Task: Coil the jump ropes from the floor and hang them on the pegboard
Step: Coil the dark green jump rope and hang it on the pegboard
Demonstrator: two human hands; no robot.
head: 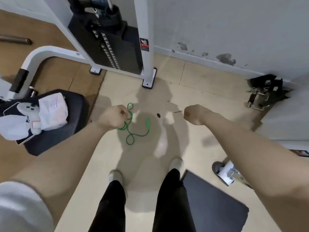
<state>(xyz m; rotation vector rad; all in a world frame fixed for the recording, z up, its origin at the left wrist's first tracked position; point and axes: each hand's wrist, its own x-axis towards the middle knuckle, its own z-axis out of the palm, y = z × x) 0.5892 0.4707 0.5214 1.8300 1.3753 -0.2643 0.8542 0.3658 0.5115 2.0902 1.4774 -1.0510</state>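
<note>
left hand (115, 117): fingers curling round strands of the green jump rope (132, 131), gripping it at the upper left of the tangle; arm reaching forward and down.
right hand (192, 114): hanging forward in a closed fist, nothing visible in it; sitting well apart from the rope, to its right.
green jump rope: lying loose on the floor (192, 91) ahead of the feet, several uneven loops; part of it running up into the left hand, the rest trailing down into a small loop nearest the person.
rope handle (147, 122): green, lying on the floor at the right side of the tangle, not being touched.
person: standing, black trousers, light shoes (115, 176), feet just behind the rope; grey sleeve (21, 206) showing at lower left.
weight stack machine (115, 47): standing ahead, white frame, black plates, base feet resting on the floor beyond the rope.
padded seat (55, 124): sitting to the left, carrying a white plastic bag (53, 113) and a white device I can't identify.
dark mat (212, 203): lying at lower right beside the right foot.
metal clips and straps (265, 92): piling against the wall (234, 27) at right.
pegboard: can't tell where, not showing here.
</note>
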